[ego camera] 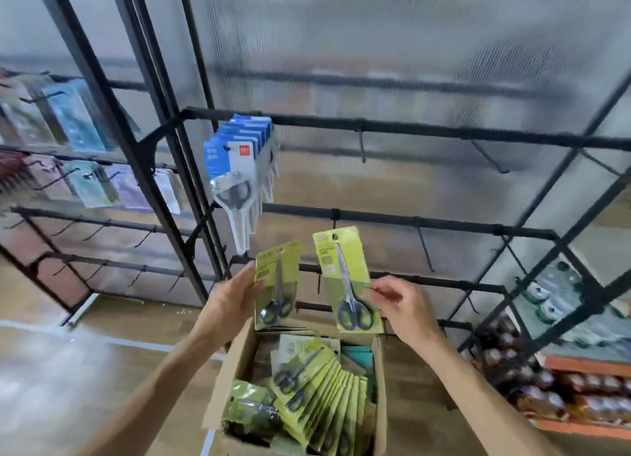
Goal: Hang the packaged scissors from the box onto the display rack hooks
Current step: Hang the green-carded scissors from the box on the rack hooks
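Lime-green card pack, black-handled scissors, pinched in right hand.

Two green-carded packs of black-handled scissors are held up above the box. The left pack, really a small stack, stands nearly upright; the right pack tilts slightly left, its hang-hole just below a rack hook. The open cardboard box sits near, holding a fanned row of green packs. Blue-and-white packs hang on the black display rack, far left.

Even diffuse light, soft motion blur throughout, wide-angle bending at edges.
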